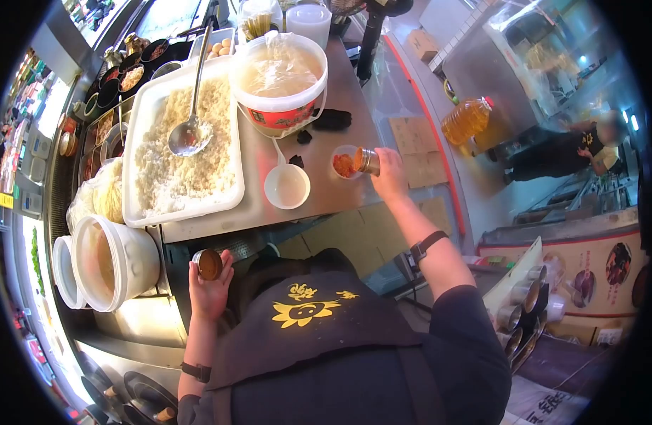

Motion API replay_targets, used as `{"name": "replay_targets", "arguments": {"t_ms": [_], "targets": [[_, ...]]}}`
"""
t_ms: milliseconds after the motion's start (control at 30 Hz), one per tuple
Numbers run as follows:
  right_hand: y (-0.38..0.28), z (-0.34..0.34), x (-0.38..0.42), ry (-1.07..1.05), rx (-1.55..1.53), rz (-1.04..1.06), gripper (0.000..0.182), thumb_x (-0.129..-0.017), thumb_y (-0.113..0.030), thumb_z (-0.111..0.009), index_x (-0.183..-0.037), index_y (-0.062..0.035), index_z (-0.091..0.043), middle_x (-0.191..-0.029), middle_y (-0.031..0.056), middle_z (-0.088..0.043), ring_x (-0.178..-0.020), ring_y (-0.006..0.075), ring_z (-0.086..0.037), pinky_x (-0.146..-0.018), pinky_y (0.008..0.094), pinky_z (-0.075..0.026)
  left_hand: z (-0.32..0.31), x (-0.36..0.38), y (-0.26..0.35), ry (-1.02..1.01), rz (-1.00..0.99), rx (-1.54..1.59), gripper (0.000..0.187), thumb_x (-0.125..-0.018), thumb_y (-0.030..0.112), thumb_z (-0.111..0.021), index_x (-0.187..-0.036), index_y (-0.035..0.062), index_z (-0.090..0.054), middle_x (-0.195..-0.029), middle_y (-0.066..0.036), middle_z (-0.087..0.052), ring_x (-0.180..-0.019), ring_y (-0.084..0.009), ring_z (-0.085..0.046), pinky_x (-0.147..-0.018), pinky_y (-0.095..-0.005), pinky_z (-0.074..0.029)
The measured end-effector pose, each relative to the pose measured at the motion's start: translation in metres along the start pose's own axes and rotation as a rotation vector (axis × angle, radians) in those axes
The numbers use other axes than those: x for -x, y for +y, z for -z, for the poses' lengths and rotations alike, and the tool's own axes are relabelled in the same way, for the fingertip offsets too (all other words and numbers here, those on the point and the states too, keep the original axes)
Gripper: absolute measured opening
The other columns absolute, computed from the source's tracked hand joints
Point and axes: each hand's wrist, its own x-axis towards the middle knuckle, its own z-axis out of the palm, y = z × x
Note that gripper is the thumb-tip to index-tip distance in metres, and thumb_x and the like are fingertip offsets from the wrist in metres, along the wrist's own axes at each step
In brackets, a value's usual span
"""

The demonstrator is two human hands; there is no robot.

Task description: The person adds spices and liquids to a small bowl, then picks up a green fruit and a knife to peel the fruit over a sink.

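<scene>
My right hand (pixel 391 175) grips a small metal shaker can (pixel 367 161), tipped on its side over a small clear cup (pixel 337 170). Red-orange contents show inside the cup. Lower left, my left hand (pixel 211 287) holds a round metal lid (pixel 208 264) with a brown inner face turned up, its fingers bent around the rim. Left of the cup stands a white ladle or scoop (pixel 287 187) with its handle toward the red-labelled tub (pixel 280 110). Farther left a white tray (pixel 239 170) of rice has a metal ladle (pixel 189 137) lying in it.
White buckets (pixel 138 263) stand at the lower left, beside a bag of noodles (pixel 108 195). Dark seasoning pots (pixel 131 78) are at the upper left. An oil jug (pixel 467 122) is on the right, and another person (pixel 563 152) stands beyond it. Metal cups (pixel 510 319) sit lower right.
</scene>
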Motion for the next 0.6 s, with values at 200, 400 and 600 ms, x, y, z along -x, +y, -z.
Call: {"name": "replay_targets", "arguments": {"t_ms": [200,400,600], "targets": [[0.001,0.008,-0.002,0.01,0.011,0.015,0.052,-0.067,-0.004,-0.069,-0.116,-0.0086,-0.049,-0.114,0.013,-0.054,-0.11,0.0343,-0.05,-0.094,0.0424,-0.042,-0.001,-0.003,0.0,-0.013,0.019,0.006,0.057,-0.095,0.053,-0.036,-0.129,0.0084,-0.046,-0.135,-0.017,-0.048,-0.132,-0.0317,-0.037,-0.111,-0.0423,-0.02],[0.002,0.008,-0.001,0.076,-0.023,-0.057,0.051,-0.068,-0.004,-0.067,-0.115,-0.0091,-0.05,-0.113,0.0124,-0.054,-0.111,0.034,-0.05,-0.092,0.043,-0.043,-0.006,-0.007,-0.006,-0.042,0.035,0.014,0.057,-0.094,0.054,-0.036,-0.127,0.0085,-0.048,-0.135,-0.017,-0.048,-0.132,-0.0316,-0.037,-0.111,-0.0425,-0.02],[0.001,0.015,-0.003,-0.014,0.012,0.068,0.049,-0.07,-0.003,-0.065,-0.116,-0.0094,-0.049,-0.113,0.0112,-0.054,-0.11,0.0323,-0.05,-0.089,0.0423,-0.046,-0.006,-0.01,-0.004,-0.031,0.052,-0.02,0.056,-0.094,0.054,-0.037,-0.126,0.0103,-0.049,-0.134,-0.016,-0.049,-0.131,-0.0314,-0.038,-0.11,-0.0421,-0.021]]}}
